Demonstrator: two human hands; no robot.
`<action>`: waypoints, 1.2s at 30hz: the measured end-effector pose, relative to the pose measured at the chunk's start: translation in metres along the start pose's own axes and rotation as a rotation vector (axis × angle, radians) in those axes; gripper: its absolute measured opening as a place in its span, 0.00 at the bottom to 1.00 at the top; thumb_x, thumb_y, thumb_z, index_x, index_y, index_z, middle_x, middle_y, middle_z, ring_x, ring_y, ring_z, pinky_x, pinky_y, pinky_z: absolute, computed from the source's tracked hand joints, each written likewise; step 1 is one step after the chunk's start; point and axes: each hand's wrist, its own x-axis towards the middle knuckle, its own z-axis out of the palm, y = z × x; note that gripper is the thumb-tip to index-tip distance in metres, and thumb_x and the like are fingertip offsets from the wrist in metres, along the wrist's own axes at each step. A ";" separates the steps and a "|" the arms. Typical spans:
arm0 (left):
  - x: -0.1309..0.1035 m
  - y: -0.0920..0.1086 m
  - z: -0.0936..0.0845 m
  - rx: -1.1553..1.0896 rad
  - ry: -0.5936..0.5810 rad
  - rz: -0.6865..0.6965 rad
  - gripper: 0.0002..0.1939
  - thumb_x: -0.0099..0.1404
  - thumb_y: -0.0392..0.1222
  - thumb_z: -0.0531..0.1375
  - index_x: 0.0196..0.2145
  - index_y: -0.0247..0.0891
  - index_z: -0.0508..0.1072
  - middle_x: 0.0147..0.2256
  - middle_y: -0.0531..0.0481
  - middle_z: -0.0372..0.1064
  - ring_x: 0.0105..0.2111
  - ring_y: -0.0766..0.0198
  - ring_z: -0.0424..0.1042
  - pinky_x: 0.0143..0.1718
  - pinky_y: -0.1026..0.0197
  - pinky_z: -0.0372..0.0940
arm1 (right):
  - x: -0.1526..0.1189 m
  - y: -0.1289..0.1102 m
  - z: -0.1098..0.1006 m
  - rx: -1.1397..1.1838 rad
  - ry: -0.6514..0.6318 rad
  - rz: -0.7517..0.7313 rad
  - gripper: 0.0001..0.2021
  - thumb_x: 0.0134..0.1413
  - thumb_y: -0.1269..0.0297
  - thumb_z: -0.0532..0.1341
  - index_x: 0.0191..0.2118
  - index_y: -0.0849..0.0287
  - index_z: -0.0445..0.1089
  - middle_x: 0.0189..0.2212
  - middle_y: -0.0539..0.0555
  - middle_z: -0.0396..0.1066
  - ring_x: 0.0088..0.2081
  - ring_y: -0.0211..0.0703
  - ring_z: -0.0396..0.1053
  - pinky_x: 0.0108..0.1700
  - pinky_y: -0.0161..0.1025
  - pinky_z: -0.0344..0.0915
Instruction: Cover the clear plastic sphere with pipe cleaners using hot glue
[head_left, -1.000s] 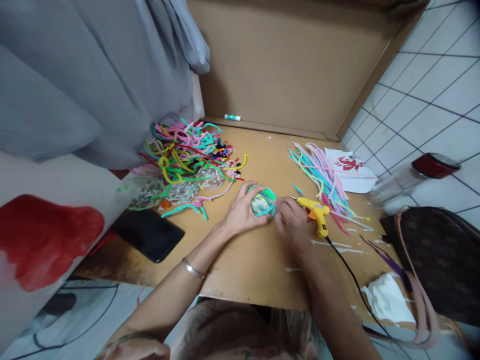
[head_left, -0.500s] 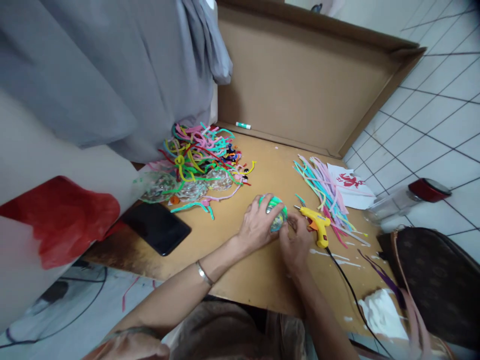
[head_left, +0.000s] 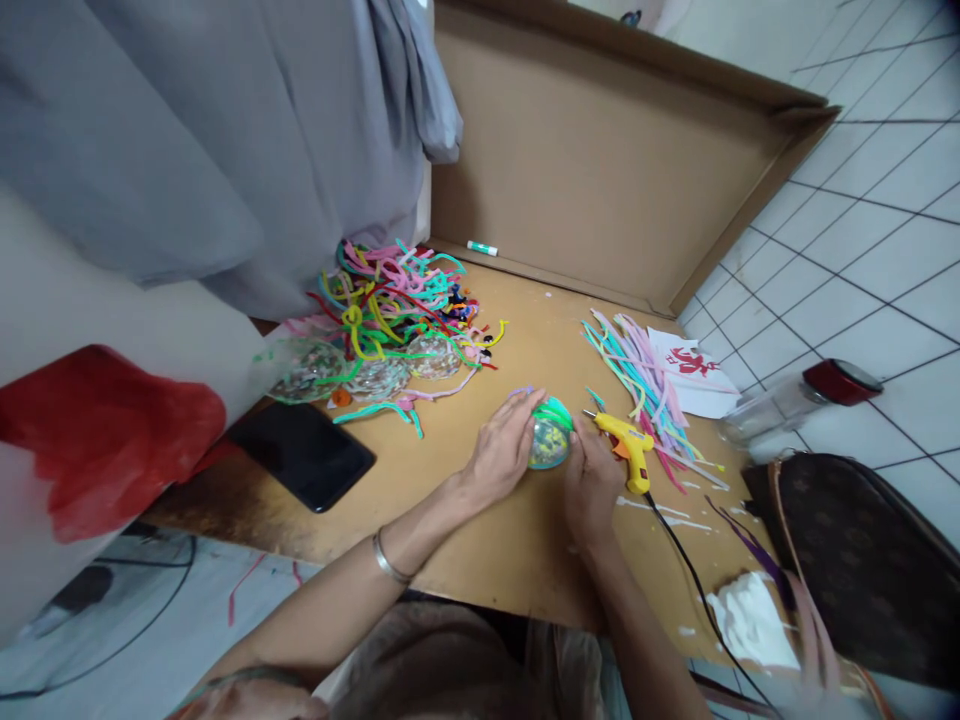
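Table edges: we have the near edge of the table (head_left: 465,550) running along our lap, the cardboard (head_left: 585,170) standing along the far edge, and brown wood showing between the pile of fuzzy sticks (head_left: 390,295) and the bundle of fuzzy sticks (head_left: 641,375). To our left: that tangled pile, with clear lacy rounds at its front, and a dark phone (head_left: 307,455) lying near it. To our right: a yellow glue gun (head_left: 631,448) just beside our right hand (head_left: 592,475) — its black cord (head_left: 688,560) trailing toward the near edge — then paper (head_left: 694,370) with a red figure, a red-capped bottle (head_left: 795,395), a brown bag (head_left: 862,560) and crumpled tissue (head_left: 750,620). One dome (head_left: 550,450), clear and rounded: yellow flecks inside, a green band over the top, a light blue rim below. It sits between our hands, over the middle of the table; our left hand (head_left: 499,445) grasps its left side, fingers together. Our right fingers, curled, meet its right side — whether they pinch it, we cannot tell
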 end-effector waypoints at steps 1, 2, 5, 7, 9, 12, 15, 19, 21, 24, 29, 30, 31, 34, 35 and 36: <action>0.000 -0.001 0.000 -0.017 0.018 -0.010 0.22 0.72 0.39 0.45 0.60 0.38 0.64 0.58 0.40 0.69 0.61 0.56 0.65 0.63 0.46 0.61 | 0.000 -0.001 0.000 0.007 -0.002 0.005 0.18 0.68 0.64 0.48 0.47 0.60 0.74 0.37 0.59 0.79 0.39 0.49 0.75 0.44 0.47 0.70; 0.001 -0.001 -0.001 -0.028 0.029 -0.014 0.21 0.72 0.39 0.46 0.59 0.40 0.66 0.56 0.42 0.70 0.60 0.57 0.66 0.62 0.47 0.62 | 0.001 -0.001 0.000 0.014 -0.001 0.009 0.18 0.68 0.64 0.48 0.46 0.59 0.75 0.36 0.58 0.79 0.39 0.49 0.75 0.43 0.47 0.70; 0.002 -0.001 -0.004 -0.060 0.051 -0.017 0.17 0.72 0.41 0.50 0.54 0.41 0.71 0.53 0.44 0.73 0.57 0.58 0.70 0.61 0.49 0.65 | 0.002 -0.002 -0.001 0.033 0.012 0.029 0.17 0.67 0.64 0.49 0.44 0.59 0.76 0.36 0.58 0.79 0.37 0.49 0.75 0.42 0.46 0.70; 0.003 -0.001 -0.004 -0.093 0.080 -0.010 0.15 0.71 0.41 0.53 0.51 0.40 0.73 0.51 0.44 0.75 0.54 0.58 0.72 0.58 0.51 0.67 | 0.003 -0.001 -0.001 0.049 0.024 0.040 0.17 0.67 0.64 0.50 0.43 0.59 0.76 0.37 0.58 0.79 0.38 0.49 0.76 0.42 0.46 0.70; 0.003 -0.002 -0.004 -0.120 0.120 0.001 0.12 0.70 0.40 0.55 0.46 0.38 0.75 0.48 0.43 0.76 0.52 0.58 0.75 0.56 0.52 0.69 | 0.004 0.000 0.000 0.064 0.034 0.052 0.16 0.66 0.64 0.51 0.43 0.59 0.76 0.37 0.58 0.79 0.38 0.48 0.76 0.43 0.45 0.71; 0.004 -0.003 -0.003 -0.131 0.175 0.001 0.08 0.68 0.39 0.57 0.40 0.38 0.76 0.45 0.43 0.78 0.48 0.59 0.77 0.53 0.53 0.71 | 0.004 0.001 0.000 0.064 0.033 0.076 0.17 0.66 0.63 0.51 0.42 0.60 0.77 0.37 0.58 0.80 0.38 0.47 0.76 0.43 0.44 0.70; 0.005 -0.002 -0.002 -0.126 0.203 -0.009 0.05 0.67 0.37 0.58 0.37 0.38 0.75 0.43 0.43 0.79 0.46 0.59 0.78 0.51 0.55 0.71 | 0.005 0.001 0.001 0.057 0.030 0.107 0.18 0.66 0.61 0.50 0.41 0.61 0.77 0.36 0.57 0.80 0.38 0.46 0.76 0.43 0.43 0.70; 0.005 0.000 -0.002 -0.127 0.235 -0.049 0.02 0.65 0.37 0.60 0.34 0.38 0.74 0.41 0.43 0.79 0.45 0.58 0.78 0.49 0.56 0.71 | 0.006 0.002 0.001 0.061 0.035 0.151 0.18 0.65 0.59 0.51 0.39 0.61 0.78 0.35 0.57 0.80 0.36 0.46 0.76 0.42 0.42 0.70; 0.005 -0.001 -0.001 -0.135 0.246 -0.079 0.02 0.64 0.37 0.61 0.33 0.38 0.72 0.41 0.43 0.79 0.43 0.58 0.78 0.48 0.56 0.71 | 0.006 0.002 0.001 0.069 0.040 0.166 0.18 0.64 0.59 0.51 0.38 0.61 0.78 0.34 0.57 0.80 0.36 0.46 0.76 0.41 0.42 0.70; 0.005 -0.001 0.000 -0.150 0.258 -0.101 0.03 0.63 0.38 0.61 0.31 0.38 0.71 0.40 0.44 0.79 0.41 0.59 0.79 0.46 0.56 0.71 | 0.006 0.003 0.002 0.079 0.042 0.173 0.18 0.64 0.59 0.52 0.38 0.60 0.78 0.34 0.57 0.80 0.35 0.46 0.75 0.42 0.42 0.70; 0.006 -0.001 -0.001 -0.165 0.248 -0.138 0.03 0.63 0.39 0.61 0.31 0.38 0.71 0.39 0.44 0.79 0.41 0.60 0.78 0.46 0.57 0.70 | 0.006 0.006 0.005 0.074 0.048 0.183 0.17 0.64 0.58 0.52 0.38 0.60 0.77 0.33 0.57 0.79 0.35 0.45 0.75 0.40 0.41 0.69; 0.006 0.000 -0.001 -0.171 0.247 -0.147 0.03 0.63 0.39 0.61 0.32 0.38 0.72 0.40 0.45 0.79 0.41 0.61 0.78 0.46 0.57 0.70 | 0.006 0.006 0.005 0.077 0.048 0.181 0.17 0.64 0.58 0.52 0.37 0.60 0.77 0.33 0.57 0.79 0.35 0.45 0.75 0.40 0.40 0.69; 0.006 0.000 -0.002 -0.178 0.246 -0.152 0.03 0.63 0.39 0.60 0.32 0.38 0.72 0.40 0.45 0.79 0.41 0.61 0.78 0.47 0.58 0.69 | 0.006 0.006 0.005 0.078 0.050 0.179 0.17 0.64 0.58 0.52 0.37 0.61 0.77 0.33 0.57 0.79 0.35 0.45 0.75 0.41 0.40 0.69; 0.006 0.002 -0.003 -0.194 0.244 -0.148 0.03 0.63 0.38 0.60 0.32 0.38 0.73 0.39 0.45 0.78 0.42 0.61 0.77 0.48 0.58 0.69 | 0.006 0.004 0.003 0.083 0.046 0.165 0.17 0.63 0.58 0.53 0.36 0.61 0.77 0.33 0.57 0.79 0.35 0.44 0.75 0.41 0.40 0.69; 0.006 0.002 -0.003 -0.194 0.242 -0.144 0.03 0.63 0.38 0.60 0.32 0.38 0.73 0.39 0.45 0.78 0.42 0.61 0.77 0.48 0.58 0.69 | 0.007 0.003 0.002 0.087 0.042 0.162 0.17 0.63 0.58 0.53 0.36 0.61 0.77 0.33 0.57 0.79 0.34 0.44 0.74 0.41 0.40 0.68; 0.006 0.002 -0.004 -0.193 0.240 -0.139 0.03 0.63 0.38 0.60 0.32 0.37 0.73 0.39 0.45 0.78 0.41 0.61 0.77 0.48 0.58 0.69 | 0.007 0.003 0.002 0.092 0.033 0.163 0.17 0.63 0.57 0.53 0.37 0.61 0.77 0.33 0.57 0.79 0.34 0.44 0.74 0.40 0.40 0.68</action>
